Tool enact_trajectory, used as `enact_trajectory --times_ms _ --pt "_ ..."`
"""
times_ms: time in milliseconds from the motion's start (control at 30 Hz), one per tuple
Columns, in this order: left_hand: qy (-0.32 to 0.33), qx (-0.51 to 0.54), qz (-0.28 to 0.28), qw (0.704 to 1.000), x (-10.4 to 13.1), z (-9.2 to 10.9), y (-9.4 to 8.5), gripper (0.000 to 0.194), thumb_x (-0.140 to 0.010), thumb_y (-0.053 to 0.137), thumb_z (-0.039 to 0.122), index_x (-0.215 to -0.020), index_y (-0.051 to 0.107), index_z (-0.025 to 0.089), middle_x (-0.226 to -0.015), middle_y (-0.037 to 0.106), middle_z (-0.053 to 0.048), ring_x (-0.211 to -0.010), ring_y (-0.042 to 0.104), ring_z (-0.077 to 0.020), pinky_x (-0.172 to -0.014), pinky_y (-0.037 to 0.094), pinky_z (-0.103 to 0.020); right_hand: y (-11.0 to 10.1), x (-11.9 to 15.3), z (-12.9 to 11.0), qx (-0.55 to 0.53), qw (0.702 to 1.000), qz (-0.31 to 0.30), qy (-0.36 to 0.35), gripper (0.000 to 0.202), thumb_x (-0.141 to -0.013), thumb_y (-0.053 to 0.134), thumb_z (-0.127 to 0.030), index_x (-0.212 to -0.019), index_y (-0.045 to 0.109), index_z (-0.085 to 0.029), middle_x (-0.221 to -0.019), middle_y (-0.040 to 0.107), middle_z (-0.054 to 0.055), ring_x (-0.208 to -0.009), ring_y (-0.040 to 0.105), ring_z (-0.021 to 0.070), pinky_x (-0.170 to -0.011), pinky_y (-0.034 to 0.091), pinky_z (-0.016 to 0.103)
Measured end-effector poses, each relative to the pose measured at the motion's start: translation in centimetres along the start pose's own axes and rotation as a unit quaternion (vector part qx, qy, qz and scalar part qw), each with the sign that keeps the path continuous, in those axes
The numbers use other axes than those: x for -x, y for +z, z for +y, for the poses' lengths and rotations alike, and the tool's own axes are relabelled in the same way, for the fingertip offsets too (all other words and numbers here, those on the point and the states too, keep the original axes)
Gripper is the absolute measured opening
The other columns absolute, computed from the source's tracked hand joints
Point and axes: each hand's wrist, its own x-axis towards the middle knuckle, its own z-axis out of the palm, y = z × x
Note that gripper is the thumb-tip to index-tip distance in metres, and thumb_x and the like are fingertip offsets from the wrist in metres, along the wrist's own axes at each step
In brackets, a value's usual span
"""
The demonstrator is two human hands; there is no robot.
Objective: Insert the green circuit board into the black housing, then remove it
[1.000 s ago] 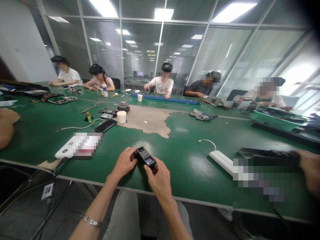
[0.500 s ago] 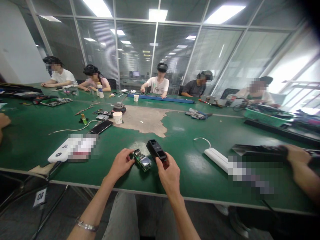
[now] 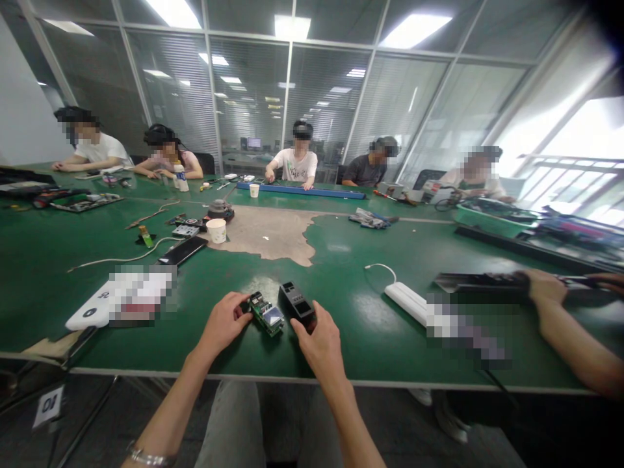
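My left hand (image 3: 223, 323) grips the near end of a small green circuit board with a screen (image 3: 266, 314), which lies on the green table (image 3: 341, 273). My right hand (image 3: 322, 342) holds a black plastic housing (image 3: 297, 303) by its near end, just right of the board. The two parts lie side by side, slightly apart, close to the table's front edge.
A white power strip (image 3: 407, 302) with a cable lies to the right. A co-worker's hand (image 3: 540, 286) holds a long black device at the far right. Left are a white power bank (image 3: 92, 313), a black phone (image 3: 182, 250) and a paper cup (image 3: 216, 229). Several people sit along the far side.
One second ago both hands held the device as one piece. The black housing has come off the circuit board, and both parts now sit apart on the table.
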Motion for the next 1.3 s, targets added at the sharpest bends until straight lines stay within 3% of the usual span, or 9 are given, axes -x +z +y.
enact_trajectory --times_ms 200,400,600,867,1067,1300 --pt "-0.008 0.023 0.011 1.000 0.0 0.1 -0.2 0.040 -0.078 0.067 0.027 -0.117 0.064 0.024 -0.096 0.060 -0.002 -0.065 0.055 -0.0119 -0.065 0.048 -0.026 -0.3 0.1 0.0 0.032 0.999 -0.010 0.004 0.061 -0.082 0.062 -0.043 -0.131 0.051 -0.008 -0.118 0.061 0.020 -0.111 0.058 0.0317 -0.093 0.046 0.044" --pt "-0.013 0.019 0.011 1.000 0.1 -0.2 -0.4 0.039 -0.078 0.063 0.020 -0.117 0.064 0.023 -0.088 0.059 0.000 -0.065 0.054 -0.0115 -0.065 0.046 -0.025 -0.6 -0.4 -0.9 -0.032 0.999 -0.002 0.013 0.039 -0.085 0.057 -0.039 -0.115 0.061 -0.014 -0.108 0.066 0.014 -0.102 0.061 0.0261 -0.090 0.047 0.040" --pt "0.008 0.024 0.001 1.000 0.2 -0.3 -0.2 0.041 -0.080 0.057 0.017 -0.120 0.063 0.023 -0.093 0.059 -0.001 -0.067 0.053 -0.0109 -0.065 0.045 -0.024 -2.0 -0.4 -4.2 -0.150 0.988 0.002 0.046 0.041 -0.085 0.060 -0.042 -0.116 0.062 -0.016 -0.101 0.068 0.009 -0.075 0.062 0.0174 -0.069 0.050 0.029" --pt "0.007 0.044 0.003 0.999 0.3 0.0 -0.3 0.040 -0.079 0.068 0.032 -0.118 0.063 0.023 -0.095 0.059 -0.002 -0.067 0.054 -0.0114 -0.064 0.045 -0.025 -0.3 0.2 -6.9 -0.148 0.989 -0.029 0.002 0.038 -0.082 0.061 -0.035 -0.115 0.062 -0.016 -0.106 0.067 0.011 -0.082 0.063 0.0197 -0.071 0.052 0.031" --pt "0.009 0.025 0.006 1.000 0.3 0.4 -0.5 0.035 -0.080 0.066 0.029 -0.115 0.064 0.023 -0.091 0.059 -0.001 -0.068 0.054 -0.0120 -0.064 0.044 -0.024 0.3 0.5 -7.2 -0.098 0.994 -0.045 -0.026 0.040 -0.081 0.062 -0.033 -0.117 0.061 -0.015 -0.102 0.066 0.011 -0.081 0.062 0.0201 -0.075 0.052 0.033" --pt "0.017 0.029 -0.006 0.999 0.3 0.9 -0.7 0.045 -0.078 0.069 0.030 -0.122 0.060 0.023 -0.100 0.059 -0.003 -0.072 0.055 -0.0134 -0.069 0.046 -0.027 1.1 0.9 -6.2 -0.080 0.995 -0.051 -0.038 0.040 -0.082 0.060 -0.032 -0.118 0.060 -0.015 -0.108 0.065 0.012 -0.092 0.062 0.0230 -0.081 0.051 0.035"
